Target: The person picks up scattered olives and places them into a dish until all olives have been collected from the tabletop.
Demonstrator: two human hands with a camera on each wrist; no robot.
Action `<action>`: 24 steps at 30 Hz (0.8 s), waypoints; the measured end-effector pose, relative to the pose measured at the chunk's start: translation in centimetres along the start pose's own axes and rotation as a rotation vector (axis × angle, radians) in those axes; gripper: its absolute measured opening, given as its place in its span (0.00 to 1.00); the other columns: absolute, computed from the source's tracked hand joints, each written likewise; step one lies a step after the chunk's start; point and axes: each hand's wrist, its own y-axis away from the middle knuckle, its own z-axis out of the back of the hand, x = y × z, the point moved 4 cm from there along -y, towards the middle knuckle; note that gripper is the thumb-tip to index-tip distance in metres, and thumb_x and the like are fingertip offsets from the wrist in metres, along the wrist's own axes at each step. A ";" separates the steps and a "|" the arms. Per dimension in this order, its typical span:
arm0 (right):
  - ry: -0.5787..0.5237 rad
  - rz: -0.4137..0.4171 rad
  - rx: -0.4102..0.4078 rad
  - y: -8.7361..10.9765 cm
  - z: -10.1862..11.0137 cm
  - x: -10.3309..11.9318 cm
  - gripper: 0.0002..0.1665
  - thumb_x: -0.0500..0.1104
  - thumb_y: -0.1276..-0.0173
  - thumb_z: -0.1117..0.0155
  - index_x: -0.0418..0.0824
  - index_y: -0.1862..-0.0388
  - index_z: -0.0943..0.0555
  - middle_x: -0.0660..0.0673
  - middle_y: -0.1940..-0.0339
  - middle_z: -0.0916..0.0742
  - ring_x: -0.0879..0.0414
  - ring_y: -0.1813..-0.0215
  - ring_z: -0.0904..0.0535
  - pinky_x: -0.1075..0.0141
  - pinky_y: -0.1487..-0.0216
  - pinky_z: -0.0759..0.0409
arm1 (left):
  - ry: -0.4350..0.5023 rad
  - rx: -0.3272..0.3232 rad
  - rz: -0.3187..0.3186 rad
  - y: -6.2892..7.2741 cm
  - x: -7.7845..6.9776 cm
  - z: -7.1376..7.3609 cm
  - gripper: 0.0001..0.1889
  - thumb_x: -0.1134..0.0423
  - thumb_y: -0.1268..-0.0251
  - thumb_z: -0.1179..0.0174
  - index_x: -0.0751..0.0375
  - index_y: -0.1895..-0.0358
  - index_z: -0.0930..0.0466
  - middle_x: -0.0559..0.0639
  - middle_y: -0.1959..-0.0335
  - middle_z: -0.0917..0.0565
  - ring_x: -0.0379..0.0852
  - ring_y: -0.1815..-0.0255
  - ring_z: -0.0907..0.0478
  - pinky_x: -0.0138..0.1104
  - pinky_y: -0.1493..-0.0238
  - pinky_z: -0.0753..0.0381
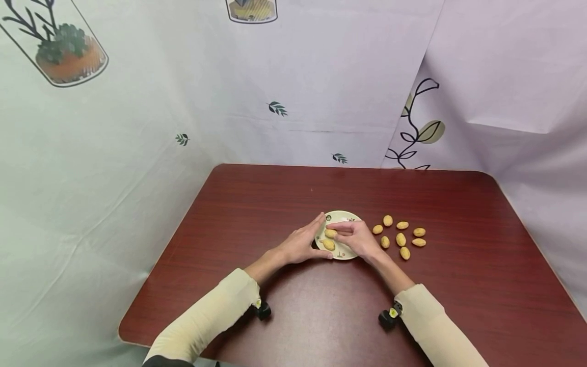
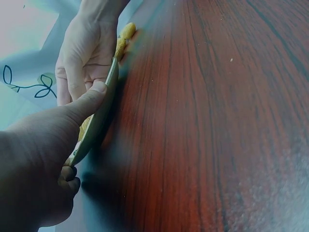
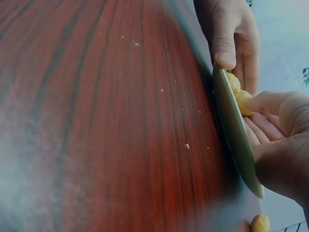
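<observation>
A small pale plate with printed motifs lies in front of me in the head view. My left hand grips its left side, thumb over the near rim and fingers curled at the edge, as the left wrist view shows. Over the plate, my right hand pinches a yellow oval nut-like piece between thumb and fingers. Another such piece lies on the plate just nearer to me. Seen edge-on in the right wrist view, the two pieces sit close together beside the right thumb.
Several more yellow oval pieces are scattered on the dark red wooden table, right of the plate. A patterned cloth hangs behind the table. Small crumbs dot the wood near the plate.
</observation>
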 end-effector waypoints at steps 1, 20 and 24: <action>0.002 0.001 0.003 0.0 -0.1 0.0 0.18 0.25 0.28 0.33 0.25 0.40 0.15 0.29 0.40 0.13 0.37 0.38 0.16 0.75 0.53 0.17 | -0.001 0.000 -0.001 0.0 0.0 0.0 0.60 0.36 0.34 0.28 0.60 0.12 0.56 0.56 0.11 0.53 0.54 0.15 0.45 0.55 0.22 0.37; 0.113 0.048 -0.019 -0.2 -0.2 0.1 0.13 0.26 0.31 0.30 0.27 0.48 0.11 0.33 0.49 0.09 0.42 0.45 0.11 0.74 0.54 0.16 | 0.004 0.005 0.010 0.0 -0.1 0.1 0.61 0.37 0.35 0.27 0.59 0.12 0.56 0.55 0.11 0.54 0.53 0.15 0.45 0.55 0.22 0.38; 0.114 0.023 -0.030 -0.2 -0.4 -0.1 0.13 0.26 0.31 0.29 0.28 0.49 0.10 0.34 0.49 0.08 0.43 0.45 0.11 0.74 0.54 0.16 | 0.003 0.007 0.009 0.1 -0.1 0.1 0.60 0.37 0.35 0.28 0.60 0.12 0.56 0.55 0.11 0.54 0.54 0.15 0.45 0.56 0.22 0.38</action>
